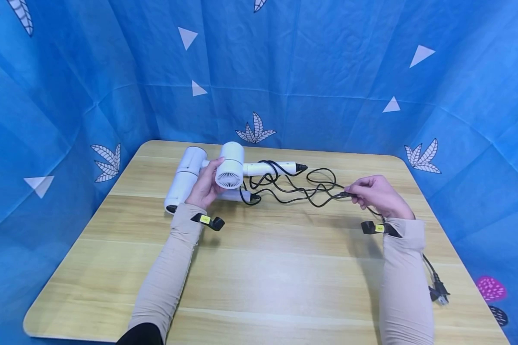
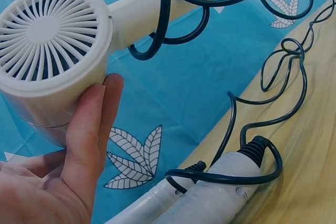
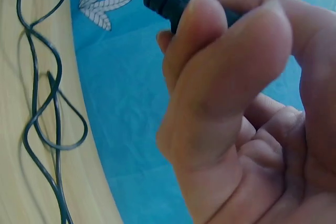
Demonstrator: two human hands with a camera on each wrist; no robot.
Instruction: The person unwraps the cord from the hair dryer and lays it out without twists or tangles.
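My left hand [image 1: 205,187] grips a white hair dryer [image 1: 230,165] by its round head, the slatted vent facing me and the handle pointing right. Black cord is looped around that handle, clear in the left wrist view. Left of the hand, a larger white hair dryer [image 1: 183,179] lies on the table, its handle [image 1: 235,195] partly hidden by my fingers. Two handle ends show low in the left wrist view, the nearer handle [image 2: 220,187] in front. Between thumb and fingers my right hand [image 1: 380,194] pinches a black cord's thick ribbed end [image 3: 163,1], partly covered by the fingertips.
Tangled black cord [image 1: 312,189] lies across the back of the wooden table [image 1: 263,278]. By my right forearm, a black plug [image 1: 440,290] with metal prongs lies near the right edge. A blue patterned curtain [image 1: 319,62] surrounds the back and sides.
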